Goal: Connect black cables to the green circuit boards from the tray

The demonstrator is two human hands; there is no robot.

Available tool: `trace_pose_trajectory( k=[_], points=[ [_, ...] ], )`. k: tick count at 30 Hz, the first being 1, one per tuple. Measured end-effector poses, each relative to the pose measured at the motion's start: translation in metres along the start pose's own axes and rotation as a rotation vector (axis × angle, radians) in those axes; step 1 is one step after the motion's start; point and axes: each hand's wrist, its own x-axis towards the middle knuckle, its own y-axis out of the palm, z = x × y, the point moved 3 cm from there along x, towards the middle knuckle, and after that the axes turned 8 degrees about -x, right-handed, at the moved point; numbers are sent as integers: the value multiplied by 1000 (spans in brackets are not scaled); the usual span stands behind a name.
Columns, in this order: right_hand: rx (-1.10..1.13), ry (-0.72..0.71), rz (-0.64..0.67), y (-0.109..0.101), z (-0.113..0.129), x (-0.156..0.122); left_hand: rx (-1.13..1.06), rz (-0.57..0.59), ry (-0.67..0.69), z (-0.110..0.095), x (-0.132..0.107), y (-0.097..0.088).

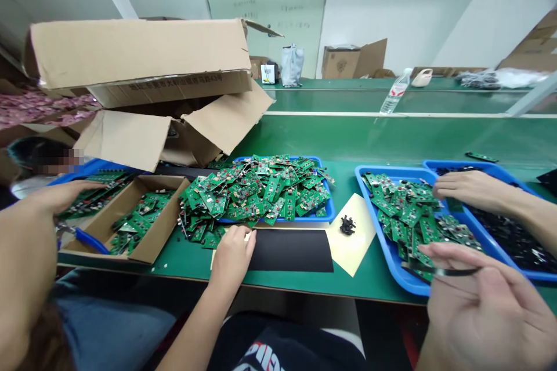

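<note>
Nearest the camera, the person's right hand (487,307) pinched slim black tweezers (452,271) just above a blue plastic tray (391,258) heaped with green circuit boards (409,214). Their left hand (232,258), fingers curled, lay on a flat black strip (289,252) touching a second heap of green circuit boards (256,194); whether it gripped anything was hidden.

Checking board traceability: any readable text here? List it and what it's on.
Cardboard carton: printed line of Chinese characters and digits, too blurred to quote.
Plastic water bottle: red-and-white label, too small to read.
Wall panel: faint writing, unreadable.
Dark shirt: white and red lettering, cut off, unreadable.
Green circuit boards: markings too small to read.
</note>
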Motion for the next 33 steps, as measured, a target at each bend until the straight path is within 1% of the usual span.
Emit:
trace_pose_trajectory(
  k=[1,2,4,6,7,10,13,16,19,22,26,28,30,33],
  points=[
    [93,13,-90,-4,11,-14,-60,-4,45,-4,4,-4],
    [328,77,-168,-6,16,-24,-110,-18,86,-9,10,-8],
    [544,164,-103,0,20,-33,-137,-68,156,-21,28,-13],
    [650,230,22,12,20,-33,-79,-104,179,-32,51,-14],
    [684,251,51,18,19,-31,-30,-108,166,-36,64,-12],
    [794,237,138,33,20,-29,138,-85,74,-43,95,-4],
    [839,218,187,43,20,-32,217,-28,56,-42,113,3],
    [868,240,222,51,17,-34,217,8,120,-39,122,8],
    [913,266,264,60,17,-32,188,0,127,-38,128,9],
    [932,285,318,74,21,-30,158,4,132,-43,130,8],
    [953,296,425,98,30,-33,91,-18,54,-50,129,6],
    [954,291,501,109,34,-37,-7,-47,19,-51,130,3],
    [948,279,560,116,39,-37,-158,-81,10,-52,132,-3],
    [926,205,590,120,50,-24,-445,-140,-23,-58,139,-21]
  ],
)
